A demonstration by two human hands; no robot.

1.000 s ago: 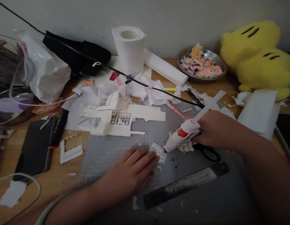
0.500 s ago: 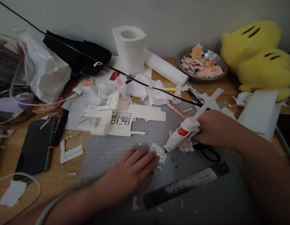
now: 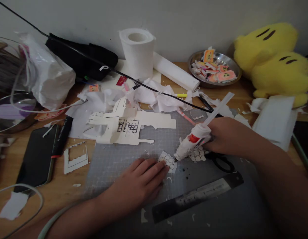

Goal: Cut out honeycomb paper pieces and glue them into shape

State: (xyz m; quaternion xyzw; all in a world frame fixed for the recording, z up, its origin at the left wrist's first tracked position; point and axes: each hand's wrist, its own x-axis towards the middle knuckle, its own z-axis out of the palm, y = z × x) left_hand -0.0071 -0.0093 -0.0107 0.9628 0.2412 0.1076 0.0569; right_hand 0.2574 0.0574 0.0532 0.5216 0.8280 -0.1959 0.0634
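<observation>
On the grey cutting mat (image 3: 114, 169), my left hand (image 3: 144, 179) holds a small paper piece (image 3: 169, 161) drawn with black outlined cells. Its fingers are pressed together over the left edge; the thumb is hidden. My right hand (image 3: 223, 134) is closed around a white hot glue gun (image 3: 192, 142) with a clear glue stick (image 3: 220, 108) sticking out of its back end. The nozzle points down left and is at the right edge of the paper piece. Another patterned paper piece (image 3: 198, 154) lies beneath the glue gun, beside black-handled scissors (image 3: 223, 162).
A steel ruler (image 3: 197, 197) lies in front of my hands. Behind them is a cut cardstock shape (image 3: 156, 119). A black cable (image 3: 154, 89) crosses above crumpled paper. Left are a phone (image 3: 38, 156) and a paper frame (image 3: 76, 157); a metal bowl (image 3: 236, 59) of scraps stands behind.
The glue gun and my right hand have shifted very slightly left. My left hand and the paper piece have stayed in place.
</observation>
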